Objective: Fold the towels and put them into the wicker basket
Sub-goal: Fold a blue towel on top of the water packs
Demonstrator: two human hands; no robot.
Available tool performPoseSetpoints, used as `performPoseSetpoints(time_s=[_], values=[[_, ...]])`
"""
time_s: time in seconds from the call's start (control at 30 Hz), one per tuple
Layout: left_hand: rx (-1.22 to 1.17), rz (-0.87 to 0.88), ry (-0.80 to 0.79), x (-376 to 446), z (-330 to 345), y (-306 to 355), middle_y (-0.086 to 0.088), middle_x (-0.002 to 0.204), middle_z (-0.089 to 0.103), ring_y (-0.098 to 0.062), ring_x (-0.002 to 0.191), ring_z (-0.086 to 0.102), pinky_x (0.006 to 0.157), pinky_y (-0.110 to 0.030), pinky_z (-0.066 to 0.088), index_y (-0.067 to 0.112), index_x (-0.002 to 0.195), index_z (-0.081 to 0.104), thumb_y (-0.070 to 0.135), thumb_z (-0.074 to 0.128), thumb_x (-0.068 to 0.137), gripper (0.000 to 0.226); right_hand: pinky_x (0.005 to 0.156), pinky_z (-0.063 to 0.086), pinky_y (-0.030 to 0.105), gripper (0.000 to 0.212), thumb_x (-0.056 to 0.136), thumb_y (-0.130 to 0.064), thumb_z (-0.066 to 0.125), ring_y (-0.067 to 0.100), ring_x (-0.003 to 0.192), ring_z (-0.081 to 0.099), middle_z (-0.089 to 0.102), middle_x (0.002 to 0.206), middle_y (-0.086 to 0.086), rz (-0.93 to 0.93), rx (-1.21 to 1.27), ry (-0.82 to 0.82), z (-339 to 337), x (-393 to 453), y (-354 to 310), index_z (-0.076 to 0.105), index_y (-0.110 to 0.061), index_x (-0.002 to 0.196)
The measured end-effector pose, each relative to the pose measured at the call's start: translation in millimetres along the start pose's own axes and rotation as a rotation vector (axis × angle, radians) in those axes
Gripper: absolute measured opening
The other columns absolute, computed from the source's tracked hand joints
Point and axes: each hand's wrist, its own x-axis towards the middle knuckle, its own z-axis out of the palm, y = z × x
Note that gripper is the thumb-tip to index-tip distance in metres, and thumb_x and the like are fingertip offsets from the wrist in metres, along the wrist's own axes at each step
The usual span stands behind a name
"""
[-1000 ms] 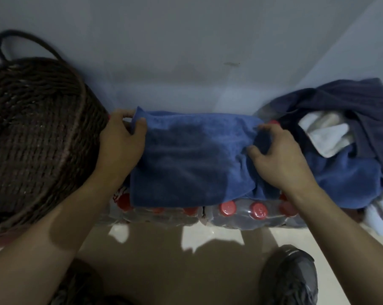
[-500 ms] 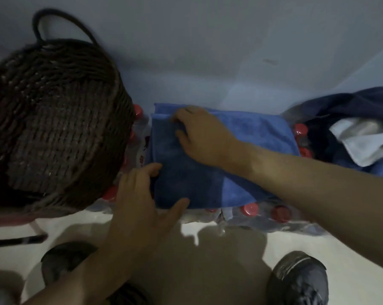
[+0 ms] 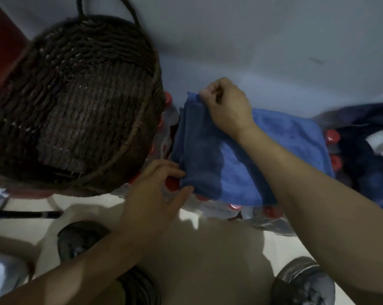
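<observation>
A folded blue towel (image 3: 285, 146) lies on shrink-wrapped packs of red-capped bottles (image 3: 217, 208). My right hand (image 3: 225, 106) reaches across it and pinches its far left corner, fingers curled. My left hand (image 3: 155, 190) pinches the near left corner between thumb and fingers. The dark wicker basket (image 3: 71, 111) with a loop handle stands just left of the towel, and nothing shows inside it.
A heap of unfolded towels (image 3: 366, 155), dark blue, blue and white, lies at the right edge. A pale wall runs close behind. My two shoes (image 3: 302, 282) stand on the light floor below. A black rod (image 3: 27, 214) lies at the left.
The view has swung left, bringing the basket closer. My right hand has moved to the towel's far left corner and closed on it. My left hand now pinches the near left corner.
</observation>
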Motion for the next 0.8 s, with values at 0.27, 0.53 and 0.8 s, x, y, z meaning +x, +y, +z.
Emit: performPoseSetpoints(time_s=[0.27, 0.53, 0.8], values=[[-0.209, 0.06, 0.002, -3.5, -5.1, 10.1, 0.018, 0.106, 0.066, 0.001, 0.104, 0.062, 0.088, -0.013, 0.048, 0.025, 0.103, 0.064, 0.023, 0.066, 0.086, 0.017, 0.073, 0.043, 0.025, 0.006, 0.09, -0.017, 0.06, 0.009, 0.074, 0.053, 0.061, 0.08, -0.005, -0.176, -0.057, -0.035, -11.0, 9.2, -3.1, 0.06, -0.019, 0.084], [-0.302, -0.127, -0.106, 1.0, -12.2, 19.7, 0.016, 0.07, 0.068, 0.0, 0.061, 0.064, 0.049, -0.014, 0.048, 0.039, 0.094, 0.053, 0.044, 0.054, 0.093, 0.005, 0.093, 0.039, 0.045, 0.015, 0.097, -0.028, 0.054, 0.03, 0.105, 0.051, 0.059, 0.109, 0.009, -0.253, -0.259, 0.053, 13.6, 1.5, 9.3, 0.061, -0.015, 0.1], [0.088, 0.331, -0.35, -1.9, -26.7, 17.8, 0.014, 0.084, 0.054, -0.002, 0.074, 0.052, 0.063, -0.023, 0.046, 0.018, 0.085, 0.068, 0.038, 0.063, 0.08, 0.021, 0.097, 0.038, 0.041, 0.032, 0.101, -0.039, 0.045, 0.031, 0.113, 0.049, 0.06, 0.119, 0.008, -0.268, -0.338, 0.026, 16.1, 7.2, 14.3, 0.067, -0.024, 0.119]])
